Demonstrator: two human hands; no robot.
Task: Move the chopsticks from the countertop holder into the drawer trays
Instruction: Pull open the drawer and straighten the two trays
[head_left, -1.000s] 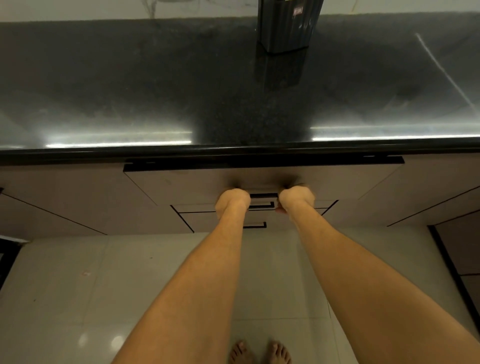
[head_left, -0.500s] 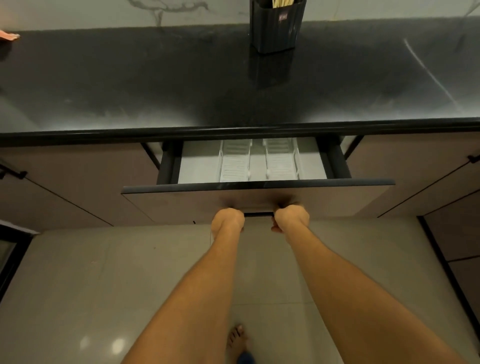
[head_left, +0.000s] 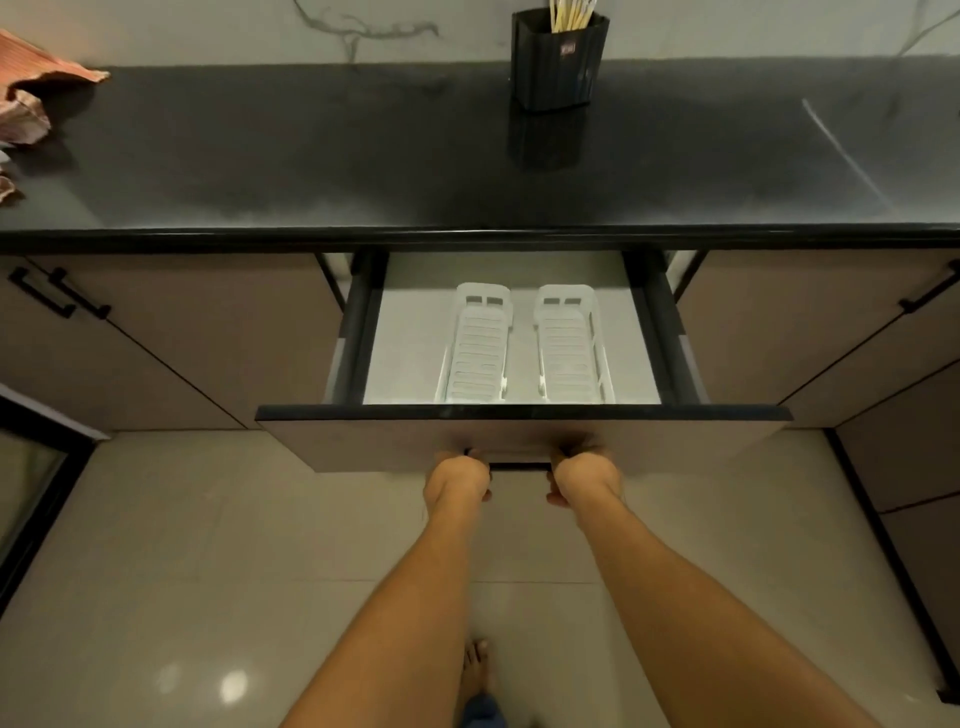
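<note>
Gripping the slim black bar handle (head_left: 519, 464) on the front of the wide taupe drawer (head_left: 675, 436): left hand (head_left: 457, 475) and right hand (head_left: 587, 475) are side by side, both with fingers curled round the bar. The fingertips are hidden behind it.

The drawer stands well out from the cabinet. Inside lie two white slotted plastic trays (head_left: 480, 353), parallel and close together, running 12 to 6 o'clock. Both appear empty. Their near ends are hidden by the drawer front.

The pale wooden chopsticks (head_left: 571, 13) stand upright in the dark ribbed holder (head_left: 558, 62) at about 12 o'clock, at the back of the glossy black stone countertop (head_left: 311, 156). A crumpled pink cloth (head_left: 31, 98) sits at 10 o'clock.

Judgement: opening is nearly done and no chopsticks are transferred. Pull evenly with both hands straight toward 6 o'clock and ease off before the stop, so the loose trays do not slide. Then release and reach for the holder.
</note>
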